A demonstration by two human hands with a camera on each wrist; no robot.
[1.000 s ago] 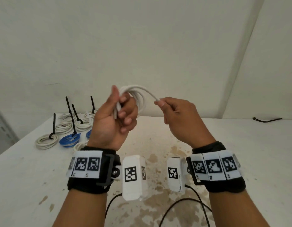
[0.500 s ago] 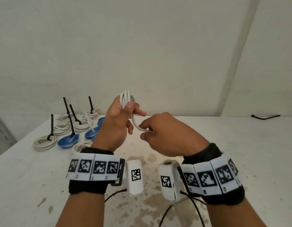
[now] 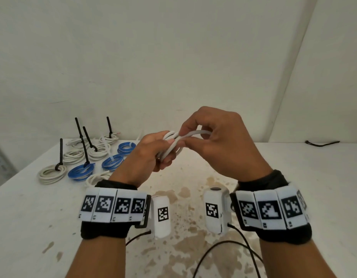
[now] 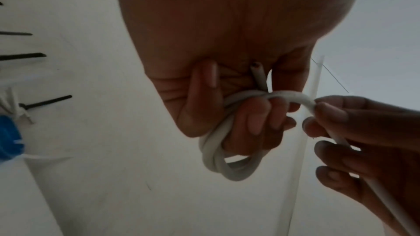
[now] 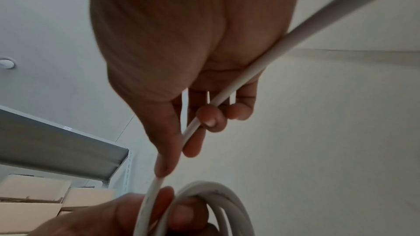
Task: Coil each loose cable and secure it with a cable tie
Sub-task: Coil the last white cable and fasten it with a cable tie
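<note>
Head view: white cable point(image 3: 174, 146) in left hand point(image 3: 147, 155) and right hand point(image 3: 219, 141) grips; no legible writing.

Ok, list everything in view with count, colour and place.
white cable: one, white, partly coiled, held above the table
tied white coils: about six, off-white, table's far left
tied blue coils: three, blue, among the white coils
upright cable ties: four, black, on those coils
loose cable tie: one, black, table's far right
table: one, white, brown-stained
shelf: one, grey, right wrist view
cardboard boxes: several, tan, below the shelf
wrist cameras: two, white, on marker bands
left hand: grips the cable's coil
right hand: pinches the cable's free length
</note>
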